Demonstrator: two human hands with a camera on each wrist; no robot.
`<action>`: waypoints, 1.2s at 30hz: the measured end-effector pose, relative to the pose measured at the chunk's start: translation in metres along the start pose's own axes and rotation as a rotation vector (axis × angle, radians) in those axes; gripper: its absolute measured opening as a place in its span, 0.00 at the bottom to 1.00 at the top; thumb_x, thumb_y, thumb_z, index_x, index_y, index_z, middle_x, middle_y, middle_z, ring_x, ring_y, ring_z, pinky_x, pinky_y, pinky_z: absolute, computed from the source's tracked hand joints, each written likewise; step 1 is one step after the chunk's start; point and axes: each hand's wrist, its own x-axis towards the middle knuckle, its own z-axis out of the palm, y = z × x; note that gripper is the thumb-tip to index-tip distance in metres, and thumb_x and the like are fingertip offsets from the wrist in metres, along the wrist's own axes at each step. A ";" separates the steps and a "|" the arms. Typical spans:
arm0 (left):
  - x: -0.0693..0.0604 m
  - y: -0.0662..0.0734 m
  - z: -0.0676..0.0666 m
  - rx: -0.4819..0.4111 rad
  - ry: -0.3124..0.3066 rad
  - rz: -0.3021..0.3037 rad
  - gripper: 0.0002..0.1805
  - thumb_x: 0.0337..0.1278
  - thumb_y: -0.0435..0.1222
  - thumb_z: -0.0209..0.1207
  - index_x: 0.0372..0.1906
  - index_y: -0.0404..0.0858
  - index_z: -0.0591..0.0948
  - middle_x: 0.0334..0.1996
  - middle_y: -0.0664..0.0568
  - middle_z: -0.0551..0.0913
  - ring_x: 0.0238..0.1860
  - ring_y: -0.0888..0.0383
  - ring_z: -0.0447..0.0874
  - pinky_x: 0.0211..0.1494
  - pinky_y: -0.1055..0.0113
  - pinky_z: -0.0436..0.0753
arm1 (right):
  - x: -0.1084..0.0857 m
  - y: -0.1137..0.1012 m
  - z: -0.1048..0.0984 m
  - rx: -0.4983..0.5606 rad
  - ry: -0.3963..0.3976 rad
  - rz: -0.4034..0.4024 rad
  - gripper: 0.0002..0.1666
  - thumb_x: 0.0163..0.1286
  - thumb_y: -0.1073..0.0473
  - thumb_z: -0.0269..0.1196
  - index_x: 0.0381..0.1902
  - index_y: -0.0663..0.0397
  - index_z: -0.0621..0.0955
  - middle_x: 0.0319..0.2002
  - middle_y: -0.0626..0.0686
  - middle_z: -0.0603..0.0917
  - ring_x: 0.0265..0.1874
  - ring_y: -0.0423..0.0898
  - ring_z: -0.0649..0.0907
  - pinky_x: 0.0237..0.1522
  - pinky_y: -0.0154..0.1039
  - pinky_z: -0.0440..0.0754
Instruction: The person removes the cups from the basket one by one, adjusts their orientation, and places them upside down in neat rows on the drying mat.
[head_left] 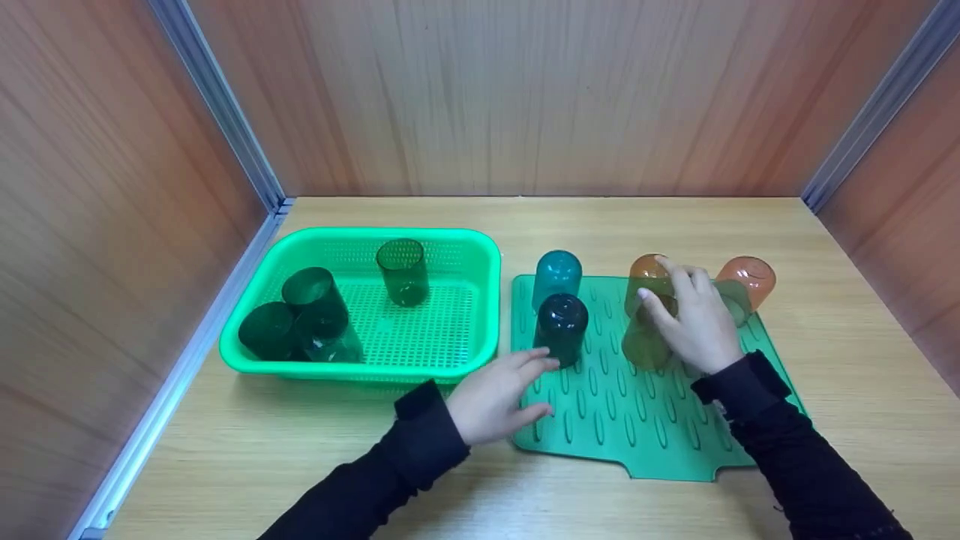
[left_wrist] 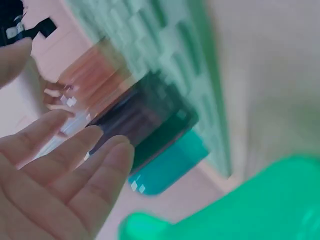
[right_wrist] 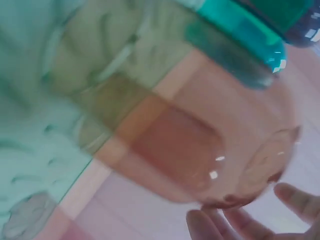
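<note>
On the green drying mat [head_left: 592,420] several tinted drinking glasses stand upside down. My right hand [head_left: 697,322] is over the front amber glass [head_left: 645,346], thumb and fingers spread at its upturned base; in the right wrist view the fingertips [right_wrist: 202,225] are at the base's rim, and whether they press it I cannot tell. Behind it stands an orange glass [head_left: 645,270]. My left hand [head_left: 499,397] reaches in with fingers extended beside a dark glass [head_left: 561,330]; the left wrist view shows the fingers [left_wrist: 107,175] loosely straight, gripping nothing. Behind the dark glass is a blue glass [head_left: 556,276].
Left of the mat sits a green plastic basket [head_left: 491,300]. It holds an upright green glass [head_left: 403,274] and more dark green glasses [head_left: 319,300] at its left end. A pinkish-orange glass [head_left: 750,277] stands at the mat's back right. Wooden panels [head_left: 525,97] enclose the table.
</note>
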 end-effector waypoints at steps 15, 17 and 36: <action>0.018 -0.025 -0.070 -0.020 0.405 -0.055 0.30 0.60 0.41 0.66 0.65 0.35 0.73 0.66 0.40 0.73 0.68 0.46 0.71 0.69 0.54 0.73 | 0.004 -0.063 0.008 0.314 -0.077 -0.059 0.36 0.76 0.45 0.52 0.74 0.55 0.61 0.72 0.63 0.63 0.70 0.60 0.66 0.67 0.62 0.66; 0.022 -0.030 -0.077 0.004 0.413 -0.094 0.32 0.59 0.42 0.66 0.66 0.35 0.72 0.67 0.38 0.71 0.69 0.43 0.69 0.70 0.52 0.71 | 0.004 -0.073 0.011 0.356 -0.117 -0.044 0.36 0.76 0.43 0.52 0.75 0.53 0.61 0.73 0.61 0.62 0.68 0.60 0.68 0.66 0.61 0.68; 0.058 -0.088 -0.100 0.121 0.161 -0.608 0.49 0.57 0.51 0.64 0.76 0.36 0.54 0.76 0.32 0.53 0.75 0.28 0.48 0.76 0.43 0.56 | -0.001 -0.139 0.078 0.731 -0.391 0.025 0.41 0.74 0.54 0.58 0.78 0.53 0.53 0.77 0.58 0.54 0.74 0.59 0.62 0.69 0.54 0.67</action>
